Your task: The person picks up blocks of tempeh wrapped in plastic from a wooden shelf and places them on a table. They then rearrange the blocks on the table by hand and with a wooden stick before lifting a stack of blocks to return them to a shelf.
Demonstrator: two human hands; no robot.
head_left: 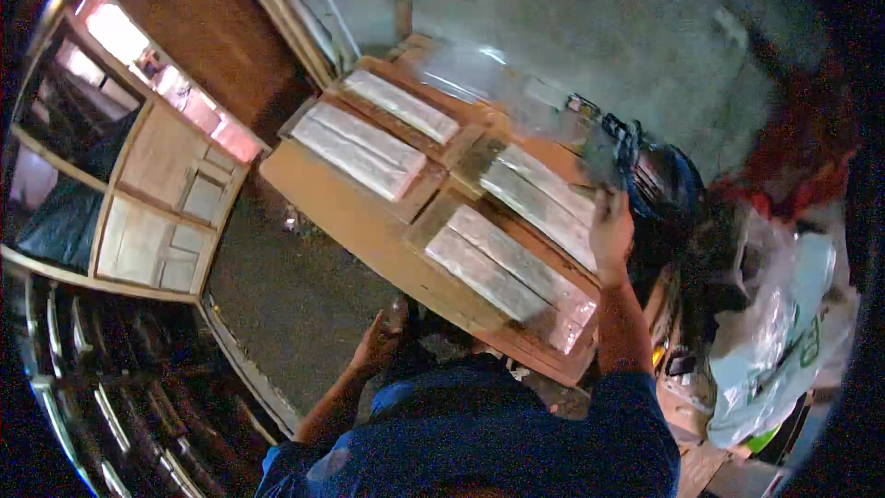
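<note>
Two hands show: the left hand [380,341], nearest, is off the near edge of the table [318,189], fingers curled, any hold unclear. On the table lie silvery wrapped strips: a near right pair [502,267], a near left pair [358,149], then a far right pair [539,194], at whose end the right hand [610,238] rests, its grip blurred. Beyond lies a lone strip [401,103]. Laying out looks mostly done; the far right pair seems in hand, and the lone strip appears unpaired.

Head-worn fisheye, facing down, table [318,186] near
</note>
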